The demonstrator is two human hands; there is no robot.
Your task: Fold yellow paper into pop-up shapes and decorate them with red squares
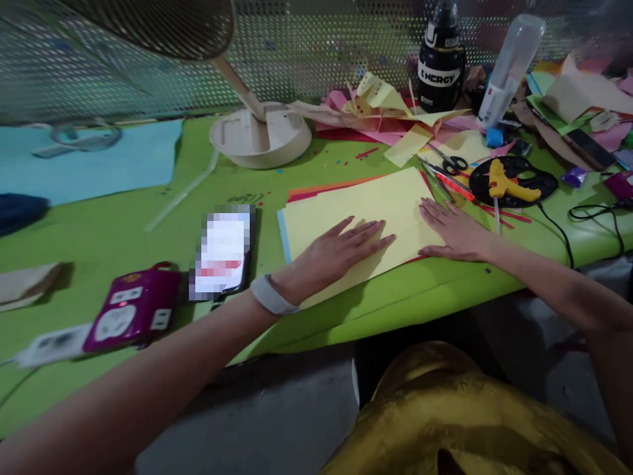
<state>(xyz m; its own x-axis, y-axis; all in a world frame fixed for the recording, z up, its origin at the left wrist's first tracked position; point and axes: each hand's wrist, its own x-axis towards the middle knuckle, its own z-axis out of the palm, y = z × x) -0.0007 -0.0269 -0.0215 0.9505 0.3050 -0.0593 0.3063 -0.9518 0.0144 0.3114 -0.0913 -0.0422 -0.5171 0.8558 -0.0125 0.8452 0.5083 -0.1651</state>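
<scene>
Yellow paper point(366, 211) is being pressed flat at the near edge of the green table point(148, 218), as the top sheet of a small stack whose orange, red and blue edges are showing along its far and left sides. It is being judged as very light, thin and limp: likely to bend or crease under a careless pinch, and likely to slide over the smooth sheets beneath it, so a hold at a free corner or along the near edge, with a flat palm steadying the rest, is being judged the safest. Its surface is looking pale, matte and unmarked, with a faint line, perhaps a fold or the edge of a second sheet, running across near the right side; which it is cannot be told. Going from left to right, a purple power strip point(133, 316) and a phone point(225, 254) are lying on the table, well apart from the stack. The left hand point(336, 254), with a pale band at the wrist, is being laid open and flat on the lower left part of the sheet, fingers stretched and gripping nothing. The right hand point(452, 231) is being laid likewise, open and palm down, on the sheet's right edge, the two hands being held apart. Just beyond it, scissors point(450, 161) and a yellow glue gun point(509, 188) on a dark round tray are lying among coloured paper scraps.
</scene>
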